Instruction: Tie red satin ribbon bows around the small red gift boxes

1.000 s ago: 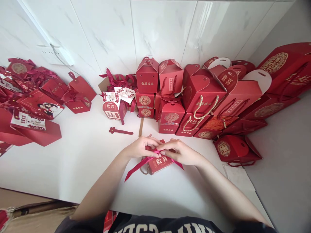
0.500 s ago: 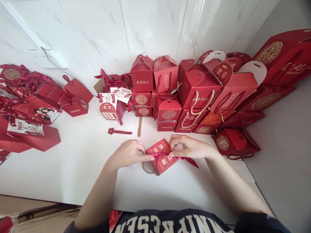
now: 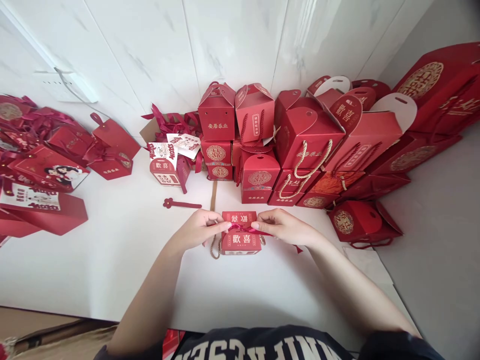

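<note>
A small red box (image 3: 241, 242) with white and gold characters sits on the white table between my hands, with rope handles at its sides. Across its top runs a dark pink ribbon (image 3: 243, 228), knotted near the middle. My left hand (image 3: 205, 227) pinches the ribbon at the box's left side, thumb and fingertips together. On the right, my right hand (image 3: 282, 226) pinches the other part of the ribbon between thumb and forefinger. A loose ribbon end (image 3: 298, 249) sticks out below my right hand.
Stacked red boxes (image 3: 258, 177) stand along the wall, and more are heaped at the left (image 3: 69, 212). A flower-ended strip (image 3: 182, 204) and a thin brown strip (image 3: 213, 195) lie behind my left hand. Beside the stack is a ribbon-filled carton (image 3: 148, 131).
The small box has turned from slanted to square with me. Both hands have shifted slightly left and up, and the ribbon now stretches between them.
</note>
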Tool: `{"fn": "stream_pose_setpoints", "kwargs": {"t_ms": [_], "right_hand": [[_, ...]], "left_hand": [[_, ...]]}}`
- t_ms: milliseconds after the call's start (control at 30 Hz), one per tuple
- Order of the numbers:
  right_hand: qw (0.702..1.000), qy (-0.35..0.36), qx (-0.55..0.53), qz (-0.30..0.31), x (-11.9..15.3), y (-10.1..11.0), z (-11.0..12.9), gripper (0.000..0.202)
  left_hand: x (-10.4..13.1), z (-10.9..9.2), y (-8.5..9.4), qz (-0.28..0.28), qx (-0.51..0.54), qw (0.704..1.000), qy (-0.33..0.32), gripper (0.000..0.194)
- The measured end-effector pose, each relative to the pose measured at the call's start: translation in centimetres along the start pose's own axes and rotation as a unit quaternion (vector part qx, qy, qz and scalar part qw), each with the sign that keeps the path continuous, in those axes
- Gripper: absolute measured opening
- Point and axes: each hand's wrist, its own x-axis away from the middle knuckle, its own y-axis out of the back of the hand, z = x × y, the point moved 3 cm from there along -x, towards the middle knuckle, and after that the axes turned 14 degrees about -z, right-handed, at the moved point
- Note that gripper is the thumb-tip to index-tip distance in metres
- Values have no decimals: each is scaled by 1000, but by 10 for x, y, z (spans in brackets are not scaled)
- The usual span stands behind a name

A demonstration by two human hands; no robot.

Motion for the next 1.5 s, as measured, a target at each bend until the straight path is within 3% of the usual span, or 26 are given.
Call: {"fn": "stream_pose_setpoints", "kwargs": {"t_ms": [133,367,533,600,767,867,967,1100,1333,1500], "right_hand": [[999,23,-12,33,-4,0,-3,40],[998,55,39,9,-7,6,2,40],[997,32,70,-7,-9,9,-5,45],[998,23,54,4,-9,8,-6,45],[999,5,27,19,-10,4,-6,45],[1000,4,27,15,-10,5,-7,45],[1000,-2,26,9,-10,6,-9,45],[1000,6,16,16,-10,6,-8,44],[997,78,0,24,-8,11,6,40],[993,94,-74,18,-7,3,8,28]], "left_hand": [[-3,10,-2,33,57,998,2,30],[-7,15,7,59,45,997,-12,30],[-5,23,21,178,9,983,-44,32],[-2,24,27,198,-5,977,-73,30],[-4,13,22,76,45,972,-219,14],[-12,8,0,78,92,953,-276,11],[-23,9,-17,43,112,960,-252,13],[-30,11,-24,-10,103,973,-207,16],[-28,10,-19,11,79,984,-157,16],[-28,8,-18,15,27,983,-181,17]]}}
